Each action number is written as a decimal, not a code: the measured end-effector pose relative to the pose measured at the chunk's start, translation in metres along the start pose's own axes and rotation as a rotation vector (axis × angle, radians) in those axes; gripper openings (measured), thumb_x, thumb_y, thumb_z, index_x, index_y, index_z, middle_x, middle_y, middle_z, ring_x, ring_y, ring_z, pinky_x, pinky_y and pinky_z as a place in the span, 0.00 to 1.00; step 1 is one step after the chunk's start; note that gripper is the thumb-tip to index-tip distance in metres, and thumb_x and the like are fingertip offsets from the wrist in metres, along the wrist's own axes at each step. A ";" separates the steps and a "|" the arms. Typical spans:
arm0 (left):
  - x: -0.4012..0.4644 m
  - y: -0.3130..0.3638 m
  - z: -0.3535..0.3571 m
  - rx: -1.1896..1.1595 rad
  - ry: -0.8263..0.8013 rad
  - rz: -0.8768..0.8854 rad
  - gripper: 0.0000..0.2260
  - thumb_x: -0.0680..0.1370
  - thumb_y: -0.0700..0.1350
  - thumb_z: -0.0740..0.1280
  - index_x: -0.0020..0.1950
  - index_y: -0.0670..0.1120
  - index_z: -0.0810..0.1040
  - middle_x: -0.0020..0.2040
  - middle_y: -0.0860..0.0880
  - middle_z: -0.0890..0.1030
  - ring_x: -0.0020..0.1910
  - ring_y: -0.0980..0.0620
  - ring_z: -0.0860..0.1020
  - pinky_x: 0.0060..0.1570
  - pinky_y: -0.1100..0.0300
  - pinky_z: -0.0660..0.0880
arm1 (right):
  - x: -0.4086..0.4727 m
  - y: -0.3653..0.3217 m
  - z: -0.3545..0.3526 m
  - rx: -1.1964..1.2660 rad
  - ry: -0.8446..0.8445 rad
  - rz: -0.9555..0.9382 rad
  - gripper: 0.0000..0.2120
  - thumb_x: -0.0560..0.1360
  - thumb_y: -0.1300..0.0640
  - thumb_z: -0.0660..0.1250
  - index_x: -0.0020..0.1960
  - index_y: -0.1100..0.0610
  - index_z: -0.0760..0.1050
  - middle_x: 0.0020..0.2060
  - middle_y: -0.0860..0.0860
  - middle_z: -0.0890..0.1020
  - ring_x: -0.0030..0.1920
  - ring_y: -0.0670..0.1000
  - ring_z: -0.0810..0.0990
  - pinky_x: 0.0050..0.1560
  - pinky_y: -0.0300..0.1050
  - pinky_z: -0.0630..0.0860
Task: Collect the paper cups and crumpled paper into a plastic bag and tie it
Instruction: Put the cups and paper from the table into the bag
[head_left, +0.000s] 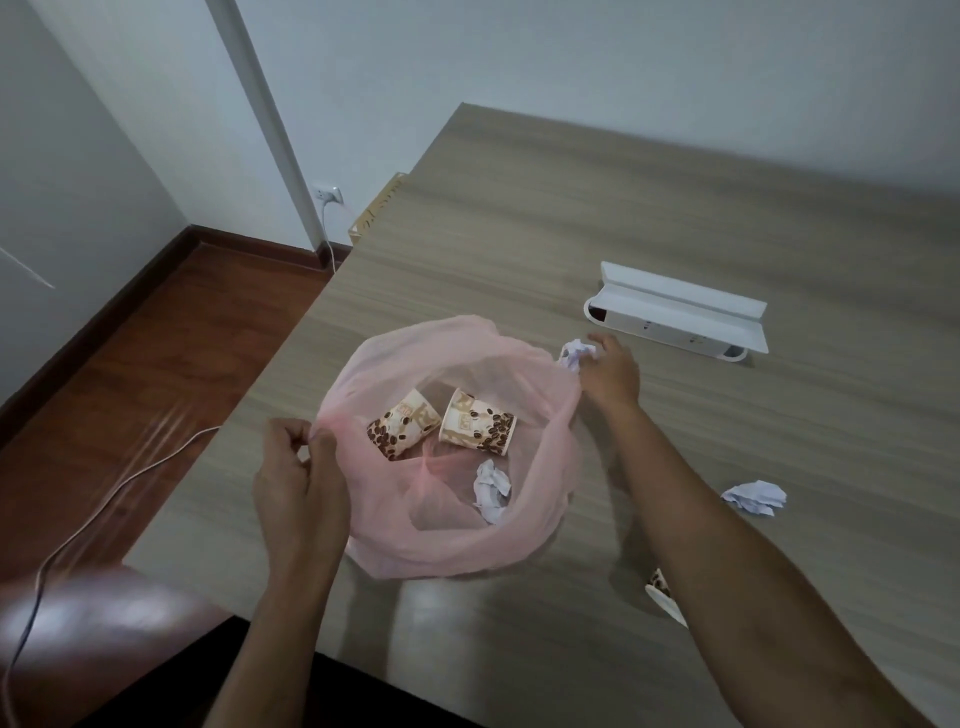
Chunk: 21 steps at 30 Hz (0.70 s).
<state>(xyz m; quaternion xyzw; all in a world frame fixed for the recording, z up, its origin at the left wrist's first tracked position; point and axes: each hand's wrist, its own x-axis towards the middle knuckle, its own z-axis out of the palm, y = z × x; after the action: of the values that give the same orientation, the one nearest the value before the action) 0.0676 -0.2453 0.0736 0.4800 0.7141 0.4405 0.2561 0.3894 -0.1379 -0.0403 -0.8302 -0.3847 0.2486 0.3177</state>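
Observation:
A pink plastic bag (540, 525) lies open on the wooden table (571, 218). Inside it are two paper cups with a coffee-bean print (400, 428) (478, 428) and a crumpled paper ball (491, 491). My left hand (298, 478) pinches the bag's left rim. Just beyond the bag's right rim, my right hand (610, 374) grips another crumpled paper ball (574, 353). A third crumpled paper (756, 498) sits on the table to the right. One more paper cup (662, 597) lies near the front, partly hidden under my right forearm.
A white box-like holder (680, 317) lies at the back right of the table. A cardboard box (376, 213) stands beside the table's far left edge. A cable (104, 509) runs over the wooden floor at left. A dark red chair (93, 639) is at bottom left.

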 end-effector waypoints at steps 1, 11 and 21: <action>0.002 -0.001 0.000 -0.006 0.005 -0.006 0.03 0.80 0.40 0.61 0.49 0.40 0.71 0.38 0.54 0.74 0.35 0.61 0.72 0.38 0.55 0.64 | 0.007 0.000 0.002 -0.048 -0.049 -0.030 0.19 0.77 0.56 0.66 0.67 0.50 0.74 0.65 0.57 0.76 0.64 0.60 0.74 0.65 0.48 0.69; 0.005 -0.003 0.000 0.002 -0.018 -0.013 0.04 0.80 0.40 0.62 0.47 0.41 0.71 0.37 0.53 0.74 0.32 0.68 0.73 0.34 0.66 0.67 | 0.009 0.030 0.018 -0.206 -0.122 -0.126 0.08 0.67 0.66 0.73 0.41 0.54 0.81 0.50 0.61 0.79 0.49 0.59 0.81 0.47 0.38 0.69; -0.015 0.012 0.002 0.011 -0.154 0.067 0.05 0.81 0.41 0.62 0.46 0.42 0.71 0.33 0.52 0.76 0.32 0.56 0.75 0.33 0.55 0.69 | -0.066 0.005 -0.039 0.369 0.184 0.145 0.08 0.68 0.57 0.74 0.40 0.51 0.75 0.42 0.46 0.81 0.47 0.51 0.82 0.54 0.52 0.80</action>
<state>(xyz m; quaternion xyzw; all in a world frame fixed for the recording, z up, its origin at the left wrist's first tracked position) 0.0812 -0.2565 0.0821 0.5376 0.6781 0.4068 0.2928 0.3796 -0.2065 -0.0064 -0.8028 -0.2412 0.2601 0.4792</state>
